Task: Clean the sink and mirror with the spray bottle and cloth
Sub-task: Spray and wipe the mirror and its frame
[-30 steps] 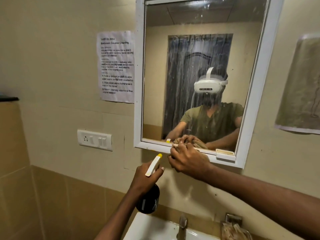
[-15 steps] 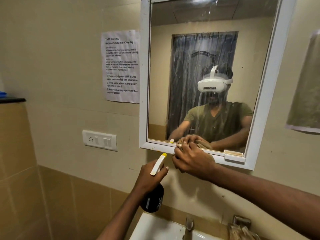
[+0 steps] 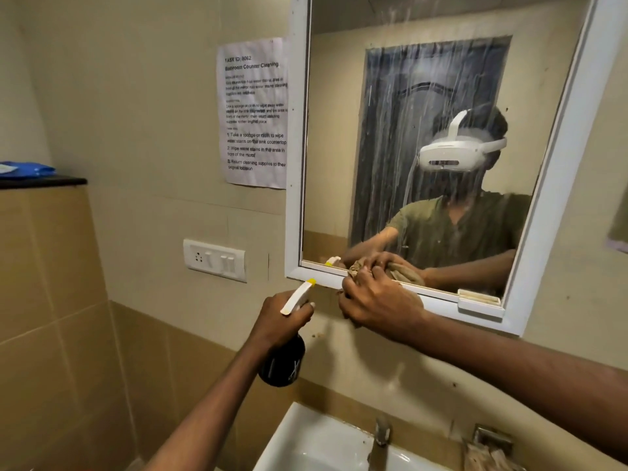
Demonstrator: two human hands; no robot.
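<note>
A white-framed mirror [image 3: 299, 164] hangs on the wall, its glass streaked with wet runs. My right hand [image 3: 377, 302] grips a brown cloth [image 3: 339, 292] and presses it against the lower left of the frame; the cloth is mostly hidden behind the hand, more of it shows in the reflection. My left hand [image 3: 278, 317] holds a dark spray bottle [image 3: 283, 363] with a white trigger head and yellow tip, upright, just left of and below the cloth. The white sink [image 3: 306, 440] lies below at the bottom edge.
A metal tap [image 3: 380, 436] stands at the sink's back, with a wall soap holder [image 3: 489, 447] to its right. A paper notice [image 3: 255, 113] and a switch plate [image 3: 214, 260] are on the wall left of the mirror. A dark shelf [image 3: 40, 181] holds a blue packet far left.
The view has drifted so the mirror and hands sit further right in it. Both hands keep their hold; the right hand stays at the mirror's lower left frame edge.
</note>
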